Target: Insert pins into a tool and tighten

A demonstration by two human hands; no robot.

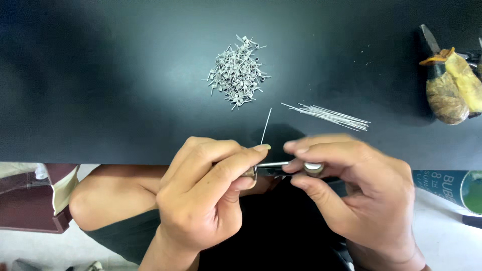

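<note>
Coils (237, 72) already heap on the table (100, 75), straight wires (329, 116) remain beside them, and your left hand (201, 193) and right hand (346, 185) grip a winding tool (273, 164) holding one wire (265, 126).

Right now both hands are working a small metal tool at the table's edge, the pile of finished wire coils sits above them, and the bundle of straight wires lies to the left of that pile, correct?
Not quite. The head view shows the bundle of straight wires to the right of the pile of coils, not left. The rest holds: left hand and right hand hold the small metal tool at the table's edge.
</note>
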